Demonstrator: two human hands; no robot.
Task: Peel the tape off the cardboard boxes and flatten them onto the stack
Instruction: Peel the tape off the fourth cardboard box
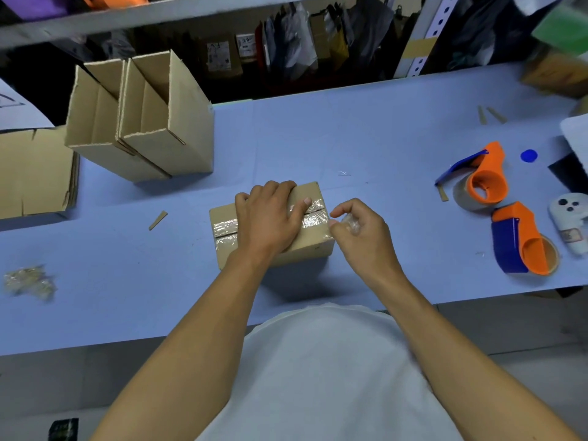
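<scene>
A small closed cardboard box (313,246) sits in the middle of the blue table, sealed along its top seam with clear tape (226,226). My left hand (270,214) lies flat on top of the box, fingers spread toward its right end. My right hand (359,230) is at the box's right edge and pinches a crumpled bit of clear tape (351,225) between thumb and fingers. The stack of flattened cardboard (35,173) lies at the far left of the table.
Two open boxes (143,122) stand at the back left. Two orange-and-blue tape dispensers (483,176) (525,246) lie at the right, beside a white device (571,221) and a blue cap (528,155). A wad of removed tape (28,281) lies front left. Shelving rises behind the table.
</scene>
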